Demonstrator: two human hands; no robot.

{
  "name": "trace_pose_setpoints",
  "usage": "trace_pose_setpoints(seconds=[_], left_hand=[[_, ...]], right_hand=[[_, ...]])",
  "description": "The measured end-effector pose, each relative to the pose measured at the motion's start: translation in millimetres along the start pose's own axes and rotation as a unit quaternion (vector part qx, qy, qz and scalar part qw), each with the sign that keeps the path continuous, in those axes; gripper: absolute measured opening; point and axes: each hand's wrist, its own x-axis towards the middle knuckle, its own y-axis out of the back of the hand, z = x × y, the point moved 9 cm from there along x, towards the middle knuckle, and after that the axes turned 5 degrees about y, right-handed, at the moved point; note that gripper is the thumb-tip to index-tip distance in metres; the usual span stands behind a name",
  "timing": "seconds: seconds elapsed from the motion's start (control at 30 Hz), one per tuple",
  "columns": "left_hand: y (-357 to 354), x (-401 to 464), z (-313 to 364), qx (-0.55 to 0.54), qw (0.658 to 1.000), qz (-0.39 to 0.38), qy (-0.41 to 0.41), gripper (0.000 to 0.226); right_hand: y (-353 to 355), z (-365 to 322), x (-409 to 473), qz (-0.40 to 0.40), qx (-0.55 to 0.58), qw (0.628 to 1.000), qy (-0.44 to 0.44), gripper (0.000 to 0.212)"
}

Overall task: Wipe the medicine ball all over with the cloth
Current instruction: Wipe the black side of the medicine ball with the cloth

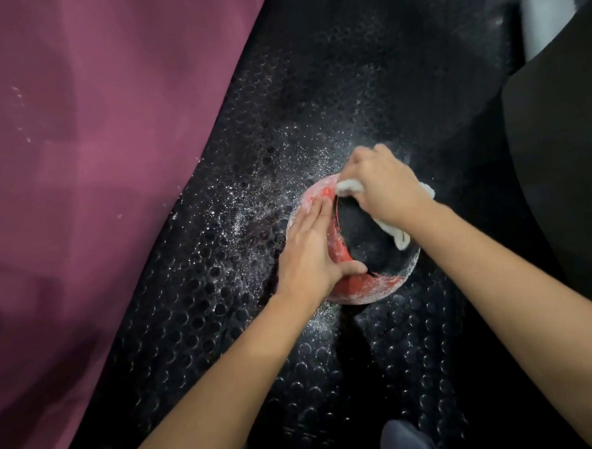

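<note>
nearest the person, a dark rounded shape (405, 440), possibly a knee or shoe, sits at the lower edge; what it is cannot be told. two bare forearms reach forward and down over a black studded floor mat (190, 333) with a raised round-dot pattern.

the medicine ball (357, 252), red and black, rests on the mat between the two hands. its red parts carry a pale, whitish film, and its black panel faces upward. white powder or droplets (239, 206) lie scattered on the mat around the ball, thickest on the left and far sides.

the left hand (310, 254) lies flat against the left side of the ball, fingers straight and together, pointing away from the person, thumb spread across the near red band. it presses the ball and grasps nothing.

the right hand (383, 185) sits on the far upper part of the ball, fingers curled down over a white cloth (400, 236) and bunching it against the surface. one end of the cloth shows past the fingertips on the left, another trails out below the wrist over the black panel, and a small fold shows at the right of the hand.

to the left, a large maroon surface (79, 167) with a few white specks borders the mat. at the far right stand a black padded shape (564, 141) and, beyond it, a blurred pale object (544, 12).
</note>
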Motion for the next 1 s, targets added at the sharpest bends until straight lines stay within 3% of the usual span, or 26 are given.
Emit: trace_pose_setpoints(seconds=[0.1, 0.2, 0.27, 0.5, 0.7, 0.8, 0.87, 1.0], left_hand=[[0, 0, 2, 0.006, 1.000, -0.005, -0.003, 0.125], [1, 0, -2, 0.004, 1.000, -0.004, 0.001, 0.124], [0, -4, 0, 0.011, 1.000, -0.006, -0.003, 0.123], [1, -5, -3, 0.039, 0.999, -0.021, -0.005, 0.122], [-1, -5, -6, 0.073, 0.996, -0.047, 0.016, 0.123], [4, -7, -14, 0.065, 0.997, -0.039, 0.016, 0.125], [5, -12, -15, 0.062, 0.998, -0.033, 0.005, 0.123], [1, -16, -11, 0.068, 0.997, -0.040, -0.011, 0.120]], right_hand=[[2, 13, 6, 0.015, 0.004, 0.999, -0.047, 0.020], [-2, -12, -14, 0.019, -0.015, 1.000, 0.014, 0.019], [1, -10, -19, 0.016, 0.029, 0.999, 0.027, 0.018], [-2, 42, 3, 0.031, 0.122, 0.988, -0.086, 0.010], [-3, 22, 10, 0.017, 0.105, 0.992, -0.071, 0.013], [-7, -10, 3, 0.030, 0.023, 0.999, -0.012, 0.016], [-8, -15, -2, 0.028, 0.034, 0.999, 0.009, 0.015], [-6, 37, 3, 0.027, 0.113, 0.989, -0.086, 0.014]])
